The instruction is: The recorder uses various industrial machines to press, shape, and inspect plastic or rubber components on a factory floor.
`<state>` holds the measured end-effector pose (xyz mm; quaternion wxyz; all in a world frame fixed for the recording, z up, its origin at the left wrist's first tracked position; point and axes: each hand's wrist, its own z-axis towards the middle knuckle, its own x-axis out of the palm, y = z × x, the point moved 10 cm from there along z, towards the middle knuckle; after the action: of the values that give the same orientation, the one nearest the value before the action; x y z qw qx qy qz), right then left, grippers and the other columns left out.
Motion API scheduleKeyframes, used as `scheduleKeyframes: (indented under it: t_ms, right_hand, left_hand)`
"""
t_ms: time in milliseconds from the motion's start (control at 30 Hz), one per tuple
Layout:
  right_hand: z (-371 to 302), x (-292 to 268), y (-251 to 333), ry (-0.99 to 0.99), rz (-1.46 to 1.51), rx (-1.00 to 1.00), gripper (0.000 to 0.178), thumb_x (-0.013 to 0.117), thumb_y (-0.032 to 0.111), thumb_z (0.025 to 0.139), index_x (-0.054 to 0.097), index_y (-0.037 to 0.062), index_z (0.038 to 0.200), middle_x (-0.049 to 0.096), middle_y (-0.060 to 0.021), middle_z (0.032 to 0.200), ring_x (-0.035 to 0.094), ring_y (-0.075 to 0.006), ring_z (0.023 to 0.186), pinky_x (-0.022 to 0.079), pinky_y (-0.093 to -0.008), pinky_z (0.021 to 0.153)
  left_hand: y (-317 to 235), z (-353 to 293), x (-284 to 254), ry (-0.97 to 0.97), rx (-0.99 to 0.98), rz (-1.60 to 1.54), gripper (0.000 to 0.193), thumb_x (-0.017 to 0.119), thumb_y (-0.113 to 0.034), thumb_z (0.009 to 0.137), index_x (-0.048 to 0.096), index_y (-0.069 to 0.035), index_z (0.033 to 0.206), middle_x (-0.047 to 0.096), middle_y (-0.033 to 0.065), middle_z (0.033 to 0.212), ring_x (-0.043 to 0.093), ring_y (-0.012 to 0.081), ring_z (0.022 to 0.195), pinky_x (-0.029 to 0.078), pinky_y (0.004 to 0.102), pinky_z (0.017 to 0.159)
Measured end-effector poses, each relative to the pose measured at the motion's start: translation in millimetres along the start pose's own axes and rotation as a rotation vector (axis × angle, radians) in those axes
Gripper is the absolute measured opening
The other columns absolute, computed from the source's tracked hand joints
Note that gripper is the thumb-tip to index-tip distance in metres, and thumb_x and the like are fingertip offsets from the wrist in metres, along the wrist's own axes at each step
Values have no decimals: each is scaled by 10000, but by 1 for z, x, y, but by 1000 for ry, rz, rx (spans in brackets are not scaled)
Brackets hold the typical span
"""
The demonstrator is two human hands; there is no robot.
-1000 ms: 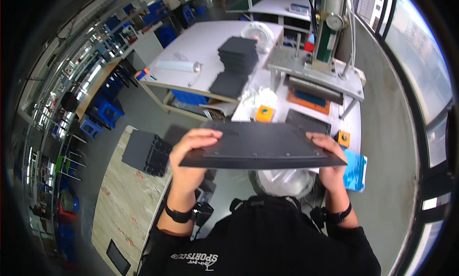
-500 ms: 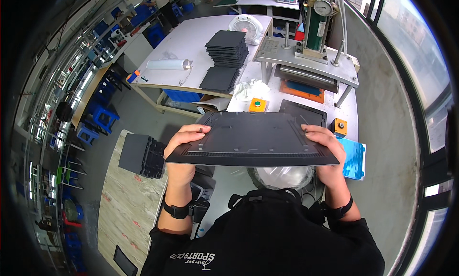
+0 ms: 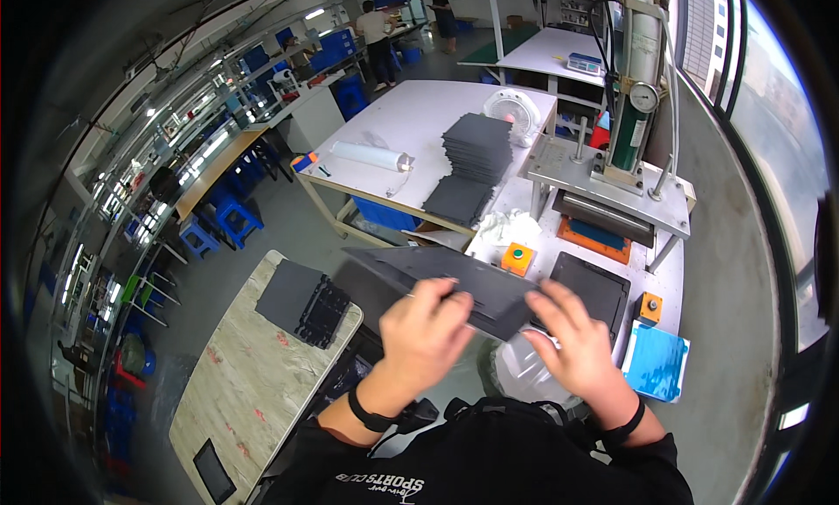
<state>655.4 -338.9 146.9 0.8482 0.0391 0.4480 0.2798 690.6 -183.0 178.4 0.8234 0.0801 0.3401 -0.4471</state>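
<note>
A dark grey laptop bottom cover (image 3: 489, 282), tilted and blurred by motion, hangs in front of me. My left hand (image 3: 426, 334) grips it along the near edge, with fingers bent over its face. At its right end is my right hand (image 3: 577, 343), fingers stretched out and thumb apart; whether the fingertips touch the edge is hard to tell. Beyond my right hand, a dark tray-like plate (image 3: 590, 286) lies on the white press table, between an orange box with a green button (image 3: 517, 258) and another orange button box (image 3: 648, 307).
A press (image 3: 612, 186) with a gauge stands at the right rear. Stacked dark panels (image 3: 476, 146) and a fan (image 3: 513, 116) occupy the white table. More panels (image 3: 297, 304) lie on the marbled table (image 3: 236, 383) at left. A blue sheet (image 3: 655, 361) is at right.
The cover has turned and tilted from level, two-handed holding. My left hand has shifted right to its near edge; my right hand has loosened and spread its fingers. The view has swung left and up.
</note>
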Motion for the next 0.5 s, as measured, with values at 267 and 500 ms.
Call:
scheduleKeyframes:
  t_ms: [267, 500]
  right_hand:
    - [-12, -8, -37, -149, 288, 42, 400, 537, -125, 614, 627, -30, 992, 653, -218, 1028, 647, -355, 980, 498, -377, 876]
    - [-17, -9, -54, -216, 513, -50, 242, 632, -19, 763, 595, -30, 1002, 637, -236, 1074, 636, -350, 990, 499, -379, 859]
  left_hand:
    - [48, -30, -41, -391, -301, -375, 651, 747, 3, 642, 502, -4, 1244, 332, 208, 1418, 568, 241, 1047, 486, 303, 837]
    - [75, -18, -17, -158, -277, -764, 234, 677, 76, 695, 633, 32, 921, 653, 172, 1034, 632, 249, 961, 483, 316, 861]
